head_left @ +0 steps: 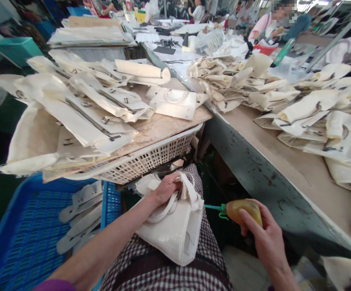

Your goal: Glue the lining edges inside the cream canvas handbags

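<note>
A small white handbag rests on my lap over a checked apron, its rolled handle showing on the near side. My left hand is closed on the bag's upper edge, where loose fabric bunches up. In my right hand is a yellowish squeeze bottle with a thin green nozzle. The nozzle points left, and its tip is at the bag's upper right side edge; whether it touches I cannot tell. Fingers of my left hand are partly hidden by the fabric.
Cream bag pieces with zippers lie heaped on the left board, beside a finished-looking white bag. More pieces cover the right table. A white basket sits under the board; a blue crate holds pale strips. People work farther back.
</note>
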A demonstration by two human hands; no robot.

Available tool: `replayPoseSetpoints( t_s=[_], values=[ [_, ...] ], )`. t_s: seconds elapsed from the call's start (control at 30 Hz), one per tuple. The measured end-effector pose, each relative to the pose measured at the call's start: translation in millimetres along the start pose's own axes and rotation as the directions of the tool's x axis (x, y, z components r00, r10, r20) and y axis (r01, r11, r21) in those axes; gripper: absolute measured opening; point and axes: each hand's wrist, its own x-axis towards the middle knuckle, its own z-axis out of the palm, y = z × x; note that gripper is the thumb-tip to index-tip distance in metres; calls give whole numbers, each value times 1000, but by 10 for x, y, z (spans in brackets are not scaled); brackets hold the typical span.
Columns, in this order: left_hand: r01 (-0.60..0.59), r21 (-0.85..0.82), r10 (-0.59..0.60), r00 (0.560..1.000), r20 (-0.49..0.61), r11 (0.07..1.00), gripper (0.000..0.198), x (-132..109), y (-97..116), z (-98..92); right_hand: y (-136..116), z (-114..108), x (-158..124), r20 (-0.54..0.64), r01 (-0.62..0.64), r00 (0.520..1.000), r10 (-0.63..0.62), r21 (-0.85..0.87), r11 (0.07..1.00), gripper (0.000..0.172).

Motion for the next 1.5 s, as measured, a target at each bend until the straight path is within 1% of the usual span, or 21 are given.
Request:
replayPoseSetpoints(
  t_s=[0.1,0.17,0.33,0.47,0.6,0.77,1.0,1.13,1.2,1.3,1.5],
  values=[
    [1,-7,-1,1000,1,1000,15,-5,13,10,15,14,30,-9,8,1000,-8,-12,1000,67],
    [1,-10,-1,1000,1,1000,12,-6,10,17,57,-14,44,1,5,1000,-5,-18,1000,65],
    [-2,-9,2,1000,-2,1000,9,1,-20,30,117,-149,44,73,15,997,-10,-59,998,58],
    [3,-15,-3,1000,2,1000,10,9,-32,36,116,-250,21,134,-11,991,19,-55,998,59],
    [-3,-18,3,1000,9,1000,9,10,-37,40,129,-290,-24,169,-43,984,48,-32,999,59],
    [-5,-9,5,1000,10,1000,9,10,-19,44,107,-222,-14,145,-39,989,38,2,999,58],
    [-3,7,3,1000,15,1000,9,0,8,45,55,-71,29,37,0,999,3,-67,998,63],
    [-9,7,9,1000,23,1000,9,2,-24,36,75,-74,13,25,28,999,-26,-73,997,61],
    [-14,12,13,1000,27,1000,10,3,-44,32,64,-98,4,48,26,999,-22,-86,996,60],
    [-15,13,15,999,32,1000,9,6,-70,33,27,-148,-22,118,-14,993,23,-76,997,61],
    [-21,16,20,999,33,1000,9,14,-80,36,39,-241,-94,267,-98,957,112,-63,993,56]
  ],
)
